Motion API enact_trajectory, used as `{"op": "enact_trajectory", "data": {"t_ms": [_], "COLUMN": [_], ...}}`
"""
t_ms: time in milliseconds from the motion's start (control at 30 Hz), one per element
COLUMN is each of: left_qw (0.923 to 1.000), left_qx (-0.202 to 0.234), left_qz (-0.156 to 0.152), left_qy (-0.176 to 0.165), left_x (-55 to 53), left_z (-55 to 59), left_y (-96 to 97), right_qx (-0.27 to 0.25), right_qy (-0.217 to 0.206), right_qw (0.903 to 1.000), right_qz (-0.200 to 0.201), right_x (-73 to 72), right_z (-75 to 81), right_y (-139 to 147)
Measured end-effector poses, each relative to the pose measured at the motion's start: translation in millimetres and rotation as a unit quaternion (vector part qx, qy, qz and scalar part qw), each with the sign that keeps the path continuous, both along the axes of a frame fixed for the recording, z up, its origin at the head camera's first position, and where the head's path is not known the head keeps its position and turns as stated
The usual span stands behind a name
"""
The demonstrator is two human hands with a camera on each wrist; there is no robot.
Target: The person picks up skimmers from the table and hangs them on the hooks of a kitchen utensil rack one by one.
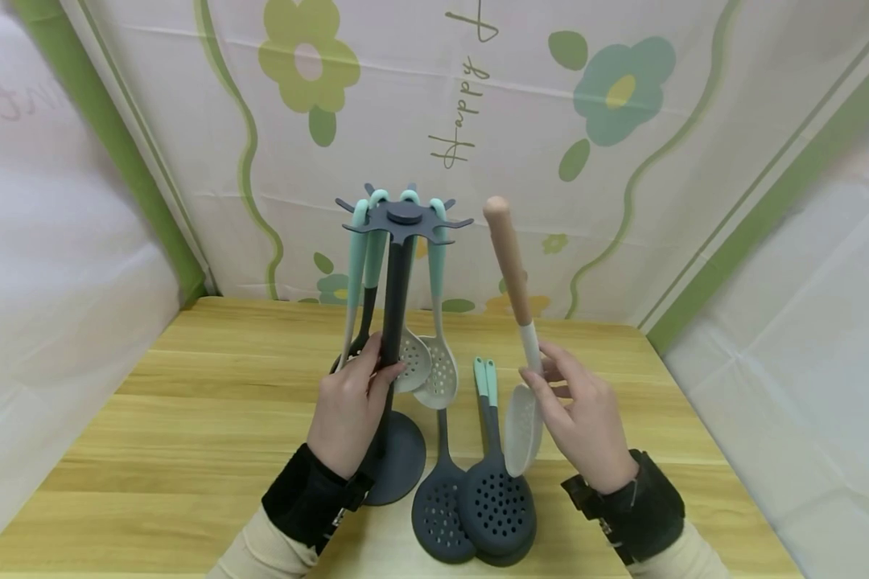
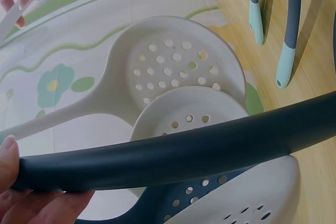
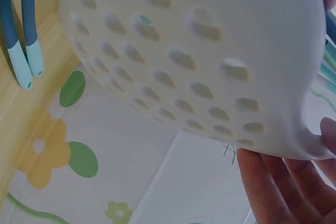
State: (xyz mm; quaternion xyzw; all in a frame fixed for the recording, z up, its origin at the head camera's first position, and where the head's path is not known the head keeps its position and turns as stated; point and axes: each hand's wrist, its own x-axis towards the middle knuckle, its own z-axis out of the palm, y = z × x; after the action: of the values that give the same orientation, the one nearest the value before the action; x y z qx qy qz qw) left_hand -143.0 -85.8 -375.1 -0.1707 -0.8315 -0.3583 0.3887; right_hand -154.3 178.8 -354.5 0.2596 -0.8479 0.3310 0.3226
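My left hand (image 1: 348, 414) grips the dark post (image 1: 398, 301) of a utensil stand, whose round base (image 1: 404, 470) is near the table's front. Several utensils with mint handles hang from the hooked top (image 1: 404, 215), among them white perforated skimmers (image 1: 438, 374). To the right of the stand, my right hand (image 1: 581, 414) pinches a white skimmer (image 1: 520, 434) by its neck. This skimmer's tan handle points up and its head hangs down. Close up in the right wrist view, the perforated head (image 3: 163, 66) shows with fingers (image 3: 262, 187) at its neck end.
Dark skimmers (image 1: 498, 507) lie overlapping on the wooden table (image 1: 210, 418) between my hands, two mint handle ends (image 1: 486, 378) pointing away from me. A flower-printed fabric wall (image 1: 492, 104) rises behind the table, with white fabric sides left and right.
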Motion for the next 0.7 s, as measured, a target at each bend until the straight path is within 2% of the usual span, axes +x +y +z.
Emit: {"op": "enact_trajectory", "data": {"t_ms": [700], "left_qw": [0.9999], "left_qx": [0.009], "left_qz": [-0.010], "left_qy": [-0.005], "left_x": [0.6], "left_z": [1.5], "left_y": [-0.4], "right_qx": [0.012], "right_qy": [0.010], "right_qw": [0.9997], "right_qz": [0.021], "right_x": [2.9], "right_z": [7.9], "right_y": [-11.3]}}
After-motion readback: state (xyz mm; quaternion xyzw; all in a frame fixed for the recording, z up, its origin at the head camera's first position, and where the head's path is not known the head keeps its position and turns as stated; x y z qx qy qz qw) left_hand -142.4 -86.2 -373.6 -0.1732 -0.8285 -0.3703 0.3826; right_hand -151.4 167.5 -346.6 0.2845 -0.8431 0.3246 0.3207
